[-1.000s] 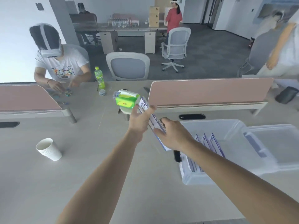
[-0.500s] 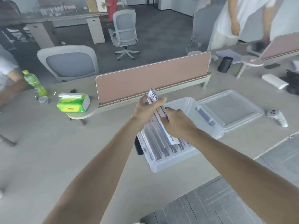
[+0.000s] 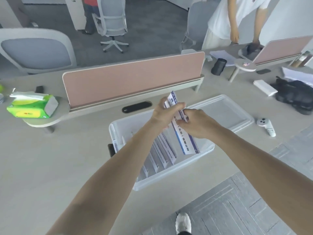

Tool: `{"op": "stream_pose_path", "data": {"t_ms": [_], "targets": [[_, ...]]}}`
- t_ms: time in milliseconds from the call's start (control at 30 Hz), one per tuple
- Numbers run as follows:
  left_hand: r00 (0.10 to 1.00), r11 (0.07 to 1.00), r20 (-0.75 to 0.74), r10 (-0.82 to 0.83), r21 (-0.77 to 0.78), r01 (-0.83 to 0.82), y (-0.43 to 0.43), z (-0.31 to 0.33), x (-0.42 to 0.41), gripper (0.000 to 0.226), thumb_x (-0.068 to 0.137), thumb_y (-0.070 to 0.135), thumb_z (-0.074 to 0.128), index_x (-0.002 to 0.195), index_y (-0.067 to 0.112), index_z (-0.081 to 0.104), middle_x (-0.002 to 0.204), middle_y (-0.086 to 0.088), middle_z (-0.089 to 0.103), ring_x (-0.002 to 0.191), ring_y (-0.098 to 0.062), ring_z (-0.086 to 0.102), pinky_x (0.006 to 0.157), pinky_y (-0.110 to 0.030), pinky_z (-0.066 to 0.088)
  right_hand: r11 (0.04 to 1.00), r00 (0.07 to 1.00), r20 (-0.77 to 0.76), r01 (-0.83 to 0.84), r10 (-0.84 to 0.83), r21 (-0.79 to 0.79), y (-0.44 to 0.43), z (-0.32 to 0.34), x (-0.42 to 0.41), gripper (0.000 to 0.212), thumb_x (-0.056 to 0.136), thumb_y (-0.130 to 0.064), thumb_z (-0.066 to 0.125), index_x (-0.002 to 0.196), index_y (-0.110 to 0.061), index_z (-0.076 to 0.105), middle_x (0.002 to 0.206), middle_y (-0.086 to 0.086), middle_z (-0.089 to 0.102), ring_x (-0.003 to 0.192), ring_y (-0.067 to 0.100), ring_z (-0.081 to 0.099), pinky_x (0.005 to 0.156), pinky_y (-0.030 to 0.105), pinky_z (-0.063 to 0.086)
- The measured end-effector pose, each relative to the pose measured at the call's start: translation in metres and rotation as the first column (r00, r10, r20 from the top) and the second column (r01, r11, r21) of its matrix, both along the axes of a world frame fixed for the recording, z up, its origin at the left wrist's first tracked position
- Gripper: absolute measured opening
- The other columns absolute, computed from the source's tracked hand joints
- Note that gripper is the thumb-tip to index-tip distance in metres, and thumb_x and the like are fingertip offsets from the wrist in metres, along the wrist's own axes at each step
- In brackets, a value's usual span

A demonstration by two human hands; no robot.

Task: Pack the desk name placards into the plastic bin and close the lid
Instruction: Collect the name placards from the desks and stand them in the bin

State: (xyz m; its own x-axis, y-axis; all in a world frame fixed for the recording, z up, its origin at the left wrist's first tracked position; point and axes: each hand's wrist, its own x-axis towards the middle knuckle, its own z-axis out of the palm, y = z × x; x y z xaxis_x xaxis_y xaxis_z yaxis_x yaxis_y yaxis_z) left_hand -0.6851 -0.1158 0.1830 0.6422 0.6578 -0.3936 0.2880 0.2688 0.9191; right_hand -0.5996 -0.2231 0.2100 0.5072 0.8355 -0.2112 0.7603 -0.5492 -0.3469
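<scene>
A clear plastic bin (image 3: 171,177) stands open on the desk in front of me. Several white-and-blue name placards (image 3: 162,153) stand in a row inside it. Both hands hold one more placard (image 3: 185,141) tilted above the bin's right half. My left hand (image 3: 165,112) grips its upper end. My right hand (image 3: 194,123) grips its right edge near the middle. The clear lid (image 3: 225,112) lies flat on the desk, just beyond and to the right of the bin.
A pink divider panel (image 3: 133,78) runs behind the bin. A green tissue pack (image 3: 32,106) sits on a small stand at left. A white controller (image 3: 265,125) and a black bag (image 3: 294,94) lie at right. A person stands at the far right.
My view has swung right and closer to the bin. The placard in my two hands has come down lower over the bin's right half.
</scene>
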Motion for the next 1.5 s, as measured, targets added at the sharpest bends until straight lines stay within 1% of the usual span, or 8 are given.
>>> {"op": "stream_pose_path", "data": {"t_ms": [133,467,567,667,867,933,1067,1500], "targets": [[0.995,0.998,-0.074,0.062,0.0,-0.062,-0.006,-0.005,0.036,0.091,0.052,0.063,0.071,0.137,0.051,0.04,0.129,0.004,0.06,0.108,-0.025,0.062,0.075,-0.037,0.053,0.996,0.994,-0.087,-0.055,0.061,0.069,0.002,-0.01,0.042,0.031,0.091,-0.042,0.054,0.069,-0.028,0.037,0.063,-0.003,0.047,0.054,0.018,0.05,0.05,0.029,0.035],[0.955,0.96,-0.113,0.276,-0.017,-0.279,-0.021,-0.027,0.075,0.078,0.084,0.058,0.063,0.151,0.036,0.03,0.154,0.0,0.036,0.137,-0.028,0.041,0.106,-0.049,0.043,0.996,0.939,-0.333,-0.077,0.088,0.048,0.011,-0.033,0.124,0.017,0.082,-0.008,0.044,0.084,-0.003,0.06,0.075,0.007,0.057,0.054,0.025,0.048,0.049,0.025,0.04],[0.978,0.985,-0.119,0.173,0.004,-0.173,-0.016,-0.041,0.057,0.06,0.092,0.035,0.063,0.147,0.025,0.04,0.15,-0.005,0.042,0.135,-0.026,0.045,0.108,-0.049,0.042,0.998,0.893,-0.45,-0.001,0.027,0.057,0.026,-0.048,0.134,0.029,0.073,-0.01,0.043,0.089,-0.004,0.067,0.085,0.011,0.07,0.066,0.029,0.069,0.058,0.039,0.062],[0.959,0.996,-0.271,0.086,0.062,-0.071,-0.007,-0.053,0.044,0.041,0.097,0.016,0.057,0.138,0.017,0.051,0.132,-0.01,0.059,0.115,-0.024,0.062,0.09,-0.035,0.055,0.998,0.861,-0.509,0.016,0.013,0.053,0.038,-0.058,0.129,0.038,0.066,-0.011,0.039,0.091,0.003,0.063,0.091,0.019,0.071,0.077,0.038,0.073,0.058,0.055,0.061],[0.904,0.978,-0.415,0.1,0.209,-0.012,0.024,-0.095,0.027,0.039,0.096,0.013,0.046,0.132,0.02,0.058,0.127,-0.003,0.064,0.11,-0.02,0.062,0.097,-0.036,0.052,0.996,0.869,-0.49,0.034,-0.071,-0.083,0.063,-0.088,0.115,0.038,0.063,-0.01,0.035,0.088,0.002,0.061,0.085,0.016,0.071,0.073,0.036,0.074,0.066,0.058,0.06],[0.901,0.967,-0.419,0.111,0.255,-0.001,0.036,-0.109,0.026,0.042,0.096,0.012,0.04,0.133,0.022,0.057,0.133,0.0,0.062,0.12,-0.02,0.057,0.1,-0.03,0.044,0.991,0.887,-0.453,0.035,-0.089,-0.127,0.068,-0.099,0.113,0.023,0.067,-0.006,0.036,0.079,-0.006,0.055,0.077,0.013,0.064,0.061,0.031,0.067,0.06,0.044,0.062],[0.877,0.934,-0.466,0.114,0.35,0.065,0.063,-0.135,0.033,0.048,0.094,0.012,0.034,0.138,0.02,0.053,0.139,0.0,0.058,0.128,-0.021,0.053,0.102,-0.027,0.039,0.979,0.936,-0.345,0.0,-0.072,-0.204,0.073,-0.126,0.108,0.011,0.083,0.0,0.042,0.077,-0.006,0.048,0.072,0.011,0.051,0.049,0.022,0.047,0.044,0.019,0.037],[0.738,0.876,-0.67,-0.08,0.306,0.373,0.101,-0.183,0.054,0.038,0.1,0.039,0.037,0.123,0.025,0.064,0.127,0.001,0.065,0.116,-0.027,0.059,0.09,-0.031,0.044,0.927,0.957,-0.291,-0.104,-0.006,-0.361,0.078,-0.192,0.104,0.024,0.091,-0.002,0.045,0.069,-0.012,0.039,0.072,0.003,0.047,0.057,0.016,0.045,0.046,0.024,0.033]]}}
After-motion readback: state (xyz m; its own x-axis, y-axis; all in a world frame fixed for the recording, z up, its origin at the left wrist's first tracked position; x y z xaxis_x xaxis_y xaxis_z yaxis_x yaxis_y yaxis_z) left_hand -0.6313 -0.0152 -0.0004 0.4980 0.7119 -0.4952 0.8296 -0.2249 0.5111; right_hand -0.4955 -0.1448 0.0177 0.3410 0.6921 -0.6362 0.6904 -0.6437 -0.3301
